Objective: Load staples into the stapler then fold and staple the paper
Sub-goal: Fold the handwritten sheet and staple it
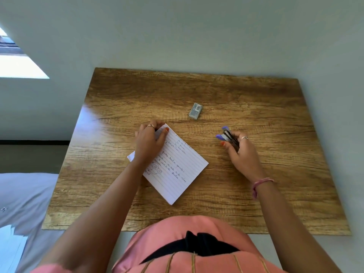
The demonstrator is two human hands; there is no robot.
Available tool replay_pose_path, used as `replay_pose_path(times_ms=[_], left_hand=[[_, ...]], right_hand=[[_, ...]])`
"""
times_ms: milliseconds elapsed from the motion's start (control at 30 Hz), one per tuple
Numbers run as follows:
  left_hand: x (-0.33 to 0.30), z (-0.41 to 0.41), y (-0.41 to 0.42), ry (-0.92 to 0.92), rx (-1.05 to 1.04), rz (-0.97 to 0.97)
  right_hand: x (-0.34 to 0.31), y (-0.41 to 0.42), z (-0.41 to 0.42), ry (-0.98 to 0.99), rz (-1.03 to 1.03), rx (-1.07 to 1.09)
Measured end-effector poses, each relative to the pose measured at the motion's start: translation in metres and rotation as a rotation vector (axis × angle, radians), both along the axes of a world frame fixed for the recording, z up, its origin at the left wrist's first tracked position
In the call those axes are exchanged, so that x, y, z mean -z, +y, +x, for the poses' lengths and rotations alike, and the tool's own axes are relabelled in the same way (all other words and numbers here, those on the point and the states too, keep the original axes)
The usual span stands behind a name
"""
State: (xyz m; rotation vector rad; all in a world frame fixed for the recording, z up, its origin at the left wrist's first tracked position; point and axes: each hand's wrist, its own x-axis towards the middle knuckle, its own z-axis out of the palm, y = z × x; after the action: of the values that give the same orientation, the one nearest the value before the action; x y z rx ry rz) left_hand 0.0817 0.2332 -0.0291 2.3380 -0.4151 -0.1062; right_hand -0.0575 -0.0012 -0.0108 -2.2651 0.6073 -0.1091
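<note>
Head view: the right hand (243, 149) grips the small stapler (228, 136), probably light and rigid, best held along its body. The left hand (149, 142) pinches the folded paper's (177, 170) far corner on the table (256, 99); thin, floppy sheet.

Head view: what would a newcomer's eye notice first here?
First, the white lined handwritten paper lying mid-table on the brown wooden table, its far corner pinched by the left hand. Next, the purple and metal stapler gripped by the right hand. A small grey staple box lies beyond them.
</note>
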Motion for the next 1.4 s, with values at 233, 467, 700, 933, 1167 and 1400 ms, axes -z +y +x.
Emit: replay_pose_path(times_ms=[233,467,700,933,1167,1400], left_hand=[[-0.004,0.007,-0.013,-0.002,0.108,-0.002],[-0.009,0.008,-0.016,0.053,0.110,-0.044],[-0.007,0.015,-0.012,0.199,0.187,-0.139],[-0.009,0.012,-0.014,0.261,0.256,-0.167],[-0.015,0.012,-0.019,0.288,0.317,-0.160],[-0.036,0.020,-0.029,0.346,0.512,-0.182]], right_hand=[[-0.001,0.013,0.011,-0.001,0.084,-0.139],[-0.002,0.016,0.015,-0.043,0.061,-0.175],[-0.001,0.019,0.017,0.036,-0.100,-0.228],[-0.003,0.026,0.018,0.042,-0.138,-0.249],[-0.007,0.029,0.018,0.080,-0.128,-0.274],[-0.025,0.037,0.022,0.166,0.466,-0.218]])
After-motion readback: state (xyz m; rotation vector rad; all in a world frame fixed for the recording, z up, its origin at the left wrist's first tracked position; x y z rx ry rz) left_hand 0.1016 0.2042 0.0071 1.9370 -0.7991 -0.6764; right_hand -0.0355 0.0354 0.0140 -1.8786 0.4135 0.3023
